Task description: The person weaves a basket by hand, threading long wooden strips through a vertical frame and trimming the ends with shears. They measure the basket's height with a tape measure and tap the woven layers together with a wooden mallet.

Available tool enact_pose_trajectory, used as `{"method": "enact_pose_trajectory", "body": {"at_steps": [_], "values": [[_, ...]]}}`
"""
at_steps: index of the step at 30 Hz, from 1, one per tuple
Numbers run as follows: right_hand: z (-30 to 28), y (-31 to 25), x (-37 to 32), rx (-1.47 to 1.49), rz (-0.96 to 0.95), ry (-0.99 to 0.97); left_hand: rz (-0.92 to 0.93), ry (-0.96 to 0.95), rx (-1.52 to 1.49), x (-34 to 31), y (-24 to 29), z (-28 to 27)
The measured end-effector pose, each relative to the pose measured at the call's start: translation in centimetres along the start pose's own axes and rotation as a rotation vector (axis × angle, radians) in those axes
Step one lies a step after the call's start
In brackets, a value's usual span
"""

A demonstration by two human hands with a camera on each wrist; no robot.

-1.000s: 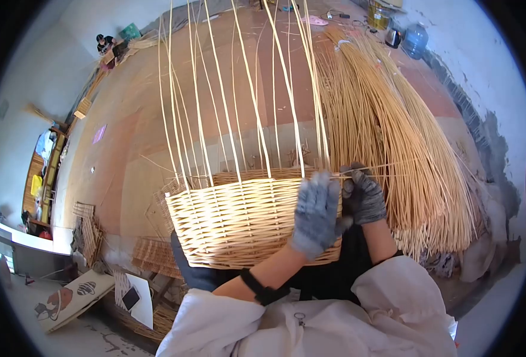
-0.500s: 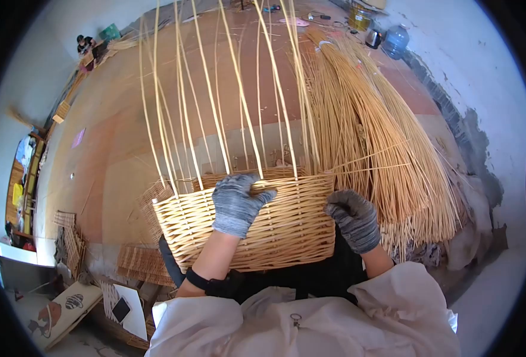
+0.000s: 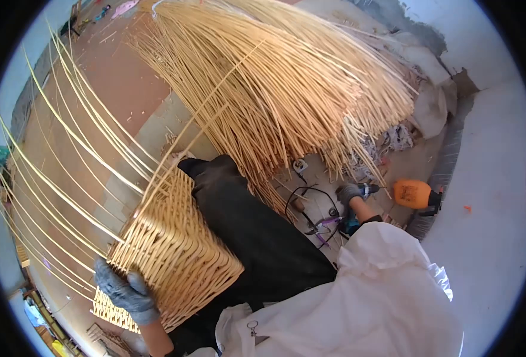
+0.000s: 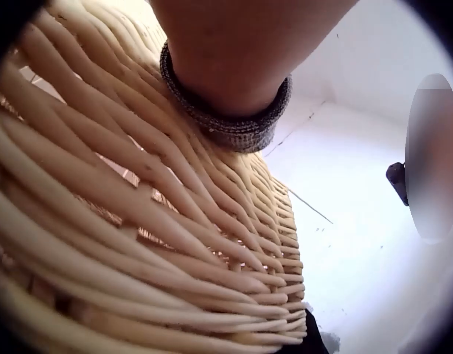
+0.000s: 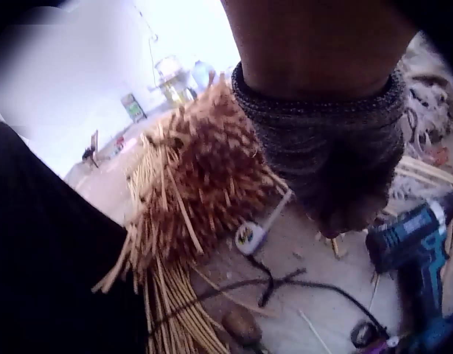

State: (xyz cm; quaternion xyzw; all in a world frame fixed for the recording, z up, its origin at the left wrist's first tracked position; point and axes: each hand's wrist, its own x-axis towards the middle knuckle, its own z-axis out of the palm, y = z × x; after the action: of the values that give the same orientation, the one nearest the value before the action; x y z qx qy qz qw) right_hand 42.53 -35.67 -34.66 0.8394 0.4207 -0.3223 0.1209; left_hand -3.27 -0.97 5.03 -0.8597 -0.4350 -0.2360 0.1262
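Observation:
A woven wicker basket (image 3: 182, 256) with tall upright stakes (image 3: 66, 122) leans tilted across the person's lap. The gloved left hand (image 3: 123, 291) grips its upper edge, thumb on the near side and fingers over the rim. In the left wrist view, the glove cuff (image 4: 245, 136) lies against the weave (image 4: 160, 221), and the fingers are hidden. Down at the right, the gloved right hand (image 3: 349, 193) reaches to the floor beside a teal and black power drill (image 3: 367, 189). The right wrist view shows this hand (image 5: 326, 166) just apart from the drill (image 5: 407, 247), fingers mostly hidden.
A large bundle of wicker rods (image 3: 275, 77) covers the floor ahead. Near the drill lie a black cable (image 3: 292, 199), a small white round item (image 3: 299, 165) and an orange container (image 3: 411, 193). A wall (image 3: 483, 220) stands at the right.
The head view has swung to the right. Leaving the basket's right side, the right hand has moved down to the floor by the drill. The left hand stays at the rim, and the basket has tilted.

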Motion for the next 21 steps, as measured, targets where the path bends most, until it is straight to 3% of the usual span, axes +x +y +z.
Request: {"method": "enact_pose_trajectory", "body": {"at_steps": [2,3,6,10,16,21], "values": [[2.5,-3.7,0.8,0.577,0.159,-0.227,0.169,-0.003,0.145,0.0,2.2,-0.3],[-6.2,-9.5,-3.4,0.086,0.035,-0.24,0.119,-0.207,0.146,-1.3,2.9,-1.1],[3.5,-11.6,-1.1,0.153,0.262,-0.264,0.139,-0.358,0.024,-5.1,4.7,-1.5],[7.9,-12.5,-4.6,0.257,0.26,-0.253,0.096,-0.416,0.056,-7.4,5.4,-2.7],[8.5,-9.9,-6.7,0.181,0.276,-0.072,0.048,-0.309,-0.026,-7.1,5.9,-1.4],[7.0,-10.4,-7.8,0.066,0.291,0.08,0.057,-0.342,-0.17,-6.5,6.7,-3.0]]}}
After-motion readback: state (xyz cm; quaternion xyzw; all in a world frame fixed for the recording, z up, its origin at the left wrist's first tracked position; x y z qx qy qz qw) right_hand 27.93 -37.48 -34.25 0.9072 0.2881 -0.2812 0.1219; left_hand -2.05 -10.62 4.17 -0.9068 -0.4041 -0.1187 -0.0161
